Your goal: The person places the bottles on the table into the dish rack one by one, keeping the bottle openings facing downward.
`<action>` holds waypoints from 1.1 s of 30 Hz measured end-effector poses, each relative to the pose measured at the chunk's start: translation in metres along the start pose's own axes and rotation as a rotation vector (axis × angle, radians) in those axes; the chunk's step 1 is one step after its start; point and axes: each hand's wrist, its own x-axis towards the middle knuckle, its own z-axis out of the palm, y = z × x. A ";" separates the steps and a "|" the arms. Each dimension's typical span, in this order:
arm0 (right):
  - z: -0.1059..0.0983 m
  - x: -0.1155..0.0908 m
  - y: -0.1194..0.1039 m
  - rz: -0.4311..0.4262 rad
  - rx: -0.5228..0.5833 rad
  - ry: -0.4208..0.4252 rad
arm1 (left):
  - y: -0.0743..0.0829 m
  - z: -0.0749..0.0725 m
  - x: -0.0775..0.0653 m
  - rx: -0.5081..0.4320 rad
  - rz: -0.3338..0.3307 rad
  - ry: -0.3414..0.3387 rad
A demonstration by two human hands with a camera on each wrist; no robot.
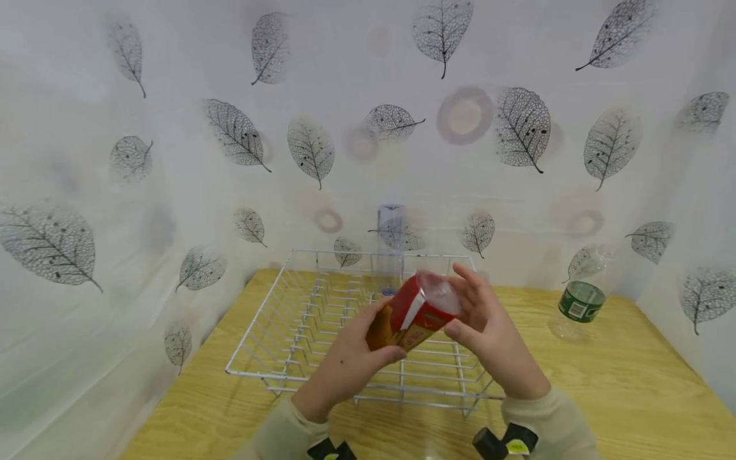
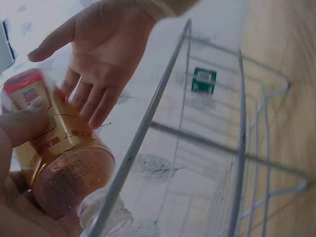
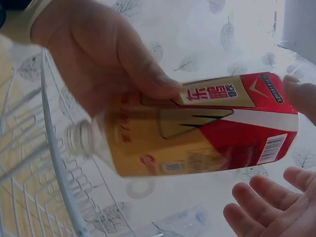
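Note:
A plastic drink bottle (image 1: 418, 313) with a red and gold wrapper is tilted over the rack, its neck pointing down and its base up toward the right. My left hand (image 1: 352, 351) grips it around the gold neck end. In the right wrist view the bottle's clear threaded mouth (image 3: 81, 139) shows without a cap. My right hand (image 1: 491, 335) is beside the base, fingers spread, with the thumb tip right at the bottle's edge. Under both hands stands a white wire rack (image 1: 282, 377). A clear bluish bottle (image 1: 391, 246) stands upright in the rack's back part.
A clear bottle with a green label (image 1: 582, 302) stands on the wooden table (image 1: 632, 370) to the right of the rack. Behind the table hangs a whitish sheet (image 1: 356, 51) printed with dark leaves, which also runs along both sides.

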 end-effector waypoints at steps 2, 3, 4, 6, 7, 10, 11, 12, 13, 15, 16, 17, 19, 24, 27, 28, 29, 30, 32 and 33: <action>0.002 0.000 0.001 0.010 0.101 -0.013 | -0.002 0.003 0.001 -0.137 -0.063 0.001; 0.004 -0.001 0.002 0.015 0.132 -0.018 | -0.003 0.004 0.002 -0.199 -0.078 -0.003; 0.006 0.000 0.002 0.021 0.149 -0.022 | -0.004 0.005 0.002 -0.246 -0.083 -0.007; 0.011 0.000 0.003 0.044 0.175 -0.031 | -0.006 0.008 0.002 -0.301 -0.073 -0.025; 0.013 0.000 0.004 0.056 0.181 -0.037 | -0.007 0.009 0.002 -0.322 -0.058 -0.038; 0.021 -0.002 0.004 0.088 0.166 -0.030 | -0.009 0.014 0.002 -0.348 -0.003 -0.080; 0.024 -0.002 0.004 0.097 0.156 -0.022 | -0.009 0.015 0.002 -0.348 0.012 -0.092; 0.026 -0.002 0.005 0.100 0.144 -0.013 | -0.009 0.016 0.002 -0.354 0.031 -0.104; 0.027 -0.003 0.005 0.103 0.127 0.000 | -0.009 0.017 0.002 -0.353 0.041 -0.113; 0.029 -0.004 0.005 0.106 0.106 0.028 | -0.008 0.018 0.003 -0.337 0.041 -0.127; 0.030 -0.005 0.005 0.104 0.098 0.037 | -0.008 0.018 0.002 -0.319 0.036 -0.132; 0.030 -0.005 0.005 0.104 0.091 0.046 | -0.007 0.018 0.002 -0.291 0.025 -0.135; 0.030 -0.005 0.005 0.103 0.074 0.056 | -0.005 0.019 0.002 -0.235 0.002 -0.140; 0.028 -0.005 0.002 0.113 0.028 0.074 | -0.001 0.018 0.002 -0.115 -0.013 -0.139; 0.028 -0.004 0.001 0.115 0.021 0.078 | 0.000 0.017 0.003 -0.076 0.005 -0.136; 0.027 -0.004 0.001 0.118 0.020 0.078 | -0.001 0.016 0.003 -0.061 0.016 -0.134; 0.027 -0.004 0.002 0.123 0.015 0.079 | -0.002 0.015 0.002 -0.043 0.020 -0.128; 0.026 -0.004 0.002 0.130 0.018 0.080 | -0.003 0.013 0.002 -0.012 0.025 -0.120; 0.025 -0.004 0.003 0.146 0.015 0.086 | -0.006 0.006 0.000 0.058 0.025 -0.094; 0.025 -0.004 0.003 0.151 0.015 0.090 | -0.006 0.002 -0.001 0.097 0.015 -0.078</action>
